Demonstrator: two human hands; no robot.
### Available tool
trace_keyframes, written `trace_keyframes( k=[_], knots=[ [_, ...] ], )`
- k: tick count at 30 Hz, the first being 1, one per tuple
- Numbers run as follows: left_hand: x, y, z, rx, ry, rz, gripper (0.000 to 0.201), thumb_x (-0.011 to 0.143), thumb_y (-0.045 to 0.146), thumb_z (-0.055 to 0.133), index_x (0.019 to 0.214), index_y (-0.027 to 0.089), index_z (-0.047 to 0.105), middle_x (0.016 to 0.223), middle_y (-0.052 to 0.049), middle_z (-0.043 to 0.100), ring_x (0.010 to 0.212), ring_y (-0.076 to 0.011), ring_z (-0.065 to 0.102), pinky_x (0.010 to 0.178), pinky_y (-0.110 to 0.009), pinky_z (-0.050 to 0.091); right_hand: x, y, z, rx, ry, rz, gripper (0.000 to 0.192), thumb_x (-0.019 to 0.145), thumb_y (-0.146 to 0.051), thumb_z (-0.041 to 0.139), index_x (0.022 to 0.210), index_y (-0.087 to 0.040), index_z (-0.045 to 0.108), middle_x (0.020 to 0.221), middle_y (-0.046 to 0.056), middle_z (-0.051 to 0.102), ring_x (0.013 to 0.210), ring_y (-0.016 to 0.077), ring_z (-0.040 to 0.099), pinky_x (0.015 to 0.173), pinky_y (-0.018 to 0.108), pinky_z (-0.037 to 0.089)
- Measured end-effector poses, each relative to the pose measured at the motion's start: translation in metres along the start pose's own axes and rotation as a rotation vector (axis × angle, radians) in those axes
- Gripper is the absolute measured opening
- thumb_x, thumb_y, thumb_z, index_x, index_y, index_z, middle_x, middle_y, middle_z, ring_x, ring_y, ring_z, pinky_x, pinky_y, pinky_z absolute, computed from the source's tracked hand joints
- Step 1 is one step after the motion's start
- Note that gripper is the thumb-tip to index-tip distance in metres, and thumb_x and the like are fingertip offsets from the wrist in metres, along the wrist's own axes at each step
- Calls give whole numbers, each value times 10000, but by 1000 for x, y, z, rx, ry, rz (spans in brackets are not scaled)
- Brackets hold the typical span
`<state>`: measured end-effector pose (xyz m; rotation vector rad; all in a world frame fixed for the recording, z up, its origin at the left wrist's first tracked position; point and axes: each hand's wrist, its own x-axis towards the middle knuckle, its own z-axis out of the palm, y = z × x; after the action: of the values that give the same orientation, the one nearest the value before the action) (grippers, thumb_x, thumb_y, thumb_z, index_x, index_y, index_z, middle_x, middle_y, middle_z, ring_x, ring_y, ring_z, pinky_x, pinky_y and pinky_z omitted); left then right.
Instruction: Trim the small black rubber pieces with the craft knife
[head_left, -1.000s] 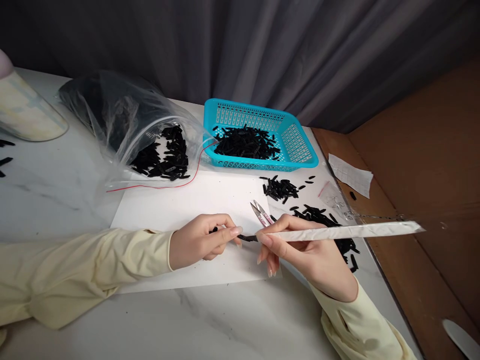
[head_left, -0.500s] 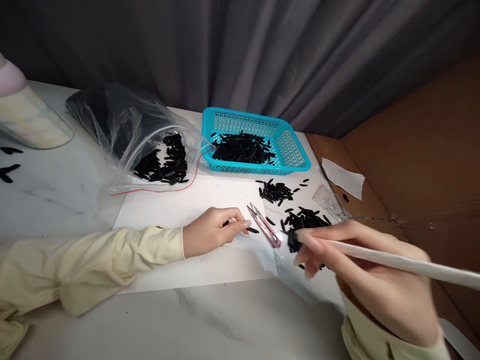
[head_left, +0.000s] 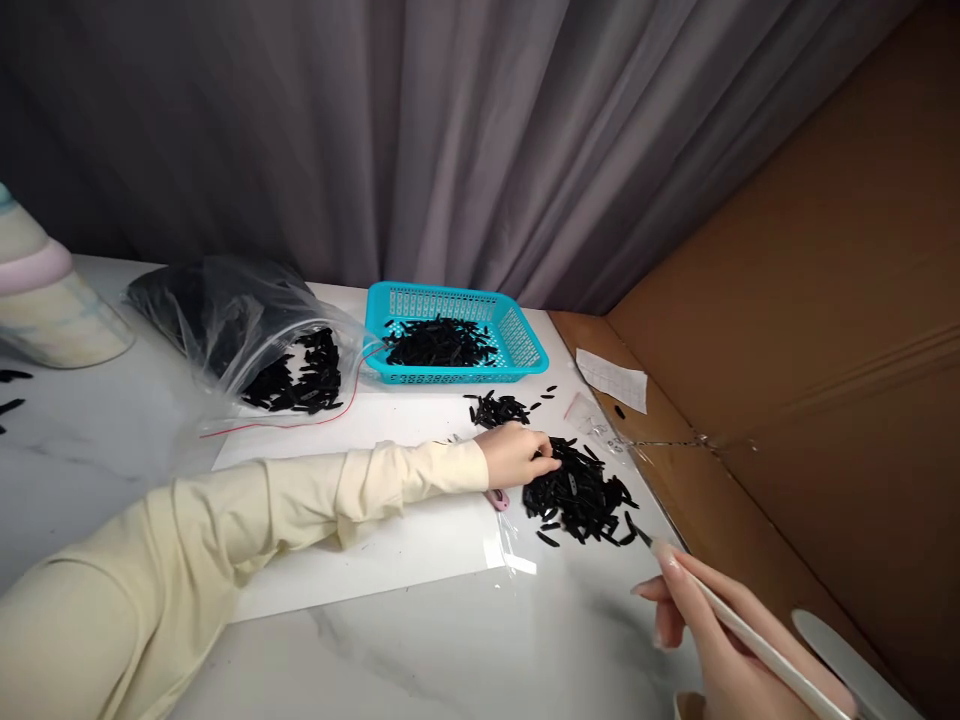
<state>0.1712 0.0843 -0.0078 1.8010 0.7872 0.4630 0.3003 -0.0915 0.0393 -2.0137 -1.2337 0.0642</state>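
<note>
My left hand reaches over the edge of a heap of small elongated black pieces, its fingers curled and thumb close to the forefinger at the heap. Whether a piece is between those fingertips I cannot make out. Held like a pen in my right hand is a slim white-handled brush with a dark pointed tip, which is near the heap's right edge. Under my left wrist, pink-handled thread snips are mostly hidden. A smaller heap of black pieces lies just behind my left hand.
A turquoise basket with many black pieces stands at the back. Left of it lies an open clear zip bag of them, near a cup. White paper lies under my left sleeve. A cardboard wall rises at right.
My left hand has moved right from the paper, over the snips, to the larger heap. My right hand with the brush has drawn back down and right, away from the heap. The view has shifted.
</note>
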Motion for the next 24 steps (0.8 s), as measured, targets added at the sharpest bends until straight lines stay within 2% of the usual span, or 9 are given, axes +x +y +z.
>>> trace_keyframes(
  k=[3,5,6,8,11,14,17,20,24],
  knots=[
    [-23,4,-13,-125,-51,-104,345,887,388,368,792,136,584,395,90,286,342,-76,261,420,-215,268,-8,7,17,281,-60,83,331,841,-401,546,1016,-140,649,603,33,658,427,154,553,437,273,488],
    [-42,5,-26,-198,-110,-167,450,907,431,251,845,125,576,366,108,221,311,-66,163,364,-200,206,-9,6,27,394,-166,117,434,881,-432,464,1198,-146,538,667,38,674,424,143,546,435,268,487],
    [-52,5,-33,-256,-126,-203,466,907,438,230,857,121,568,364,110,215,307,-59,134,349,-190,172,-8,4,30,413,-234,115,443,894,-450,424,1217,-159,509,676,35,672,426,139,546,431,261,481],
    [-70,4,-44,-583,-141,-367,444,889,450,289,857,107,571,361,105,234,306,-43,98,337,-178,102,-6,-3,36,387,-397,55,390,916,-463,348,1130,-190,527,662,23,652,438,134,545,434,243,463],
    [-95,3,-54,-780,-185,-497,455,884,470,283,916,120,573,360,97,254,313,-40,72,330,-164,67,-4,-22,43,259,-646,-212,340,946,-411,262,900,-211,533,581,2,583,446,130,517,441,227,412],
    [-113,4,-56,-791,-229,-502,474,868,530,275,987,156,542,339,91,308,300,-41,85,327,-151,100,-1,-44,56,139,-761,-568,317,947,-387,264,832,-203,496,572,7,552,450,137,501,438,237,356],
    [-123,6,-54,-711,-228,-437,534,841,607,267,1049,174,499,334,73,394,266,-55,167,313,-151,140,2,-62,77,129,-764,-773,334,917,-473,326,833,-187,478,636,41,593,467,146,514,448,246,347],
    [-127,3,-54,-629,-266,-402,630,808,684,189,972,153,486,341,39,458,229,-76,227,269,-160,130,3,-74,96,202,-786,-787,341,863,-518,437,884,-182,489,705,51,612,534,150,540,501,247,389],
    [-128,-10,-55,-585,-353,-404,729,752,756,81,898,142,446,313,17,460,194,-92,232,234,-179,133,-3,-79,115,368,-874,-682,285,838,-441,532,963,-187,493,677,16,575,582,146,540,540,243,416]
  ],
)
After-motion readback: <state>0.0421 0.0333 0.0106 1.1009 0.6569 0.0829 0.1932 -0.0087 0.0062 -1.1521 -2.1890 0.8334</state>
